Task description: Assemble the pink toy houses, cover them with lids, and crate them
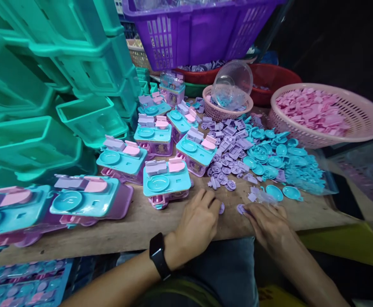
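Stacked teal crates (45, 85) wall off the left side, nested on their sides so they take little room and stay out of the working area. Up top a purple basket (199, 30) sits tilted over red tubs (269, 79), and to the right a wide pink basket (330, 113) holds pink pieces, each colour in its own container, likely so parts stay sorted and within reach. A smaller pink basket (226, 106) carries a clear plastic bowl (232, 83) tipped on its side.

Across the wooden counter (135, 230), the toy sink units (165, 181) stand in loose rows fanning to the left, teal tops up with a basin and pink and lilac fittings showing, apparently parked away from the loose stock so they do not mix. Right of them lies a spread of teal dishes (279, 162) on a clear sheet, and beside it a pile of lilac parts (227, 149), fanned flat so single pieces can be picked out.

Down at the counter edge, the left hand (195, 224), smartwatch (159, 256) on its wrist, rests knuckles up with fingers curled, fingertips touching a small lilac disc (221, 208). The right hand (267, 221) lies flat-ish just beside it, fingers drawn together over another lilac piece (240, 209); whether it actually pinches it cannot be told.
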{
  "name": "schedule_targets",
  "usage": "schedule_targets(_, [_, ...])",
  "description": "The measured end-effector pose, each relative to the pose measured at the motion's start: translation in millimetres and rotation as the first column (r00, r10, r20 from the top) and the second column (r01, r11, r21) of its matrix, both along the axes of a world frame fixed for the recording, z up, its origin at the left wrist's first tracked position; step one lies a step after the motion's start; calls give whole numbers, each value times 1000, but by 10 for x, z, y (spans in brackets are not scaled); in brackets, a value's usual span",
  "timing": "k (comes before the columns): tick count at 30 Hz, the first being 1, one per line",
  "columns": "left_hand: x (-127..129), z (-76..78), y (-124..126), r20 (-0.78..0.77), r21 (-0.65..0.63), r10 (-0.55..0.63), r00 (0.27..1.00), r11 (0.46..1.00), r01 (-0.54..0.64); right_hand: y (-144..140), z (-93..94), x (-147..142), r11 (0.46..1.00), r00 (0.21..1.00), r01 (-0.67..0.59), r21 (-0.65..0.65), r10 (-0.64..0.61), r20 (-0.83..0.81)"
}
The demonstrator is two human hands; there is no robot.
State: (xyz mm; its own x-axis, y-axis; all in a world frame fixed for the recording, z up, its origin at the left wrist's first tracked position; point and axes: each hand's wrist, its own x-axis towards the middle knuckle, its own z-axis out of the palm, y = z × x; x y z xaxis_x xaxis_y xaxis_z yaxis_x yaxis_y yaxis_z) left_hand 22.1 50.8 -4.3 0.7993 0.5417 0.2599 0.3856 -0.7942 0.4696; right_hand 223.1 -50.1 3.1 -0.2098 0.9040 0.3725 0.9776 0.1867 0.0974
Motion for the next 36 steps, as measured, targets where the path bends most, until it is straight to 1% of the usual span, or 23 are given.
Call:
schedule_targets(2, [51,56,94,-25,-20,43,999,999,-43,-23,-9,30,1000,999,13,19,-12,-43])
schedule_targets(3, [83,78,142,-53,-16,46,998,999,-47,-46,-13,66,999,998,30,22,-29,-54])
schedule_targets(7, [180,124,273,-211,2,-3,977,1000,3,-134,-12,302,983,985,170,69,-171,15])
schedule_targets(10, [161,141,257,-244,-24,15,970,999,-21,-96,6,386,953,962,262,151,-270,40])
schedule_targets(12, [112,147,207,-254,-35,36,967,998,-46,10,13,322,938,955,296,182,-297,-19])
schedule_targets(13, [83,145,180,-259,-40,42,965,998,-54,84,11,258,939,955,295,180,-286,-72])
schedule_targets(16, [3,115,122,-246,-55,63,967,995,-78,335,-5,14,968,940,233,94,-199,-278])
schedule_targets(18, [-30,76,111,-227,-65,83,970,993,-100,474,-18,-146,978,912,204,42,-174,-371])
schedule_targets(20, [-43,25,115,-189,-67,92,978,992,-106,554,-30,-289,982,898,183,33,-153,-413])
schedule_targets(23, [-43,-56,115,-97,-62,94,991,993,-100,567,-58,-466,992,892,128,-13,-120,-436])
schedule_targets(26, [-55,-113,82,-22,-74,94,995,993,-95,518,-84,-521,987,885,126,-103,-159,-437])
schedule_targets(27, [-65,-123,64,-5,-73,92,996,993,-92,501,-78,-491,985,877,134,-113,-171,-449])
schedule_targets(29, [-92,-132,24,25,-47,84,996,995,-82,473,-26,-353,983,845,164,-87,-186,-501])
schedule_targets(30, [-104,-140,6,40,-18,81,996,997,-81,464,20,-251,977,822,204,-59,-204,-532])
schedule_targets(32, [-116,-185,-21,58,54,97,994,993,-100,458,142,-17,945,768,327,-16,-275,-579])
schedule_targets(34, [-92,-298,-20,73,147,137,988,978,-147,483,269,221,907,709,421,-27,-348,-613])
schedule_targets(36, [-21,-472,22,98,266,171,980,945,-191,565,370,446,903,677,422,-84,-375,-634])
